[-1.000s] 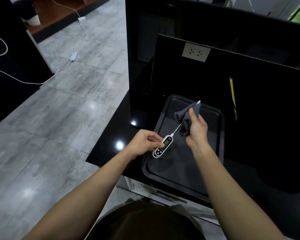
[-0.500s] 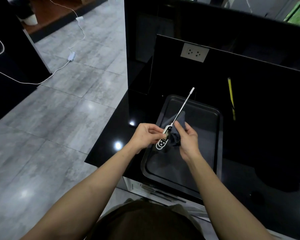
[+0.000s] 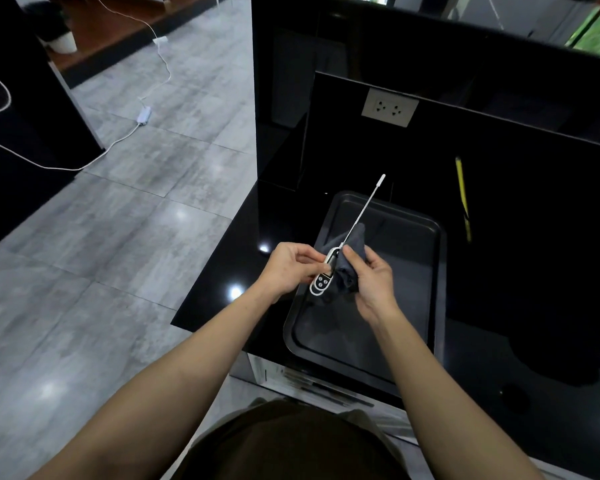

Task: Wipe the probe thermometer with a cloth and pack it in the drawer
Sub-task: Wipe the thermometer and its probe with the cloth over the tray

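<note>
A white probe thermometer [image 3: 322,282] with a long thin metal probe pointing up and to the right is held over a black tray [image 3: 426,237]. My left hand [image 3: 291,268] grips the thermometer's body from the left. My right hand [image 3: 371,275] holds a dark grey cloth [image 3: 350,251] bunched against the right side of the body, at the base of the probe. The probe's white tip [image 3: 381,178] sticks out bare above the tray's far edge.
The tray lies on a glossy black counter [image 3: 222,299]. A yellow pencil-like stick [image 3: 462,192] lies to the tray's right. A white wall socket [image 3: 390,107] sits on the black back panel. An open drawer [image 3: 312,382] shows below the counter's front edge. Grey tiled floor with a white cable [image 3: 125,133] is at left.
The cloth in my right hand slid from the probe's tip down to the thermometer's body, leaving the probe bare. The left hand kept its grip and turned the body slightly.
</note>
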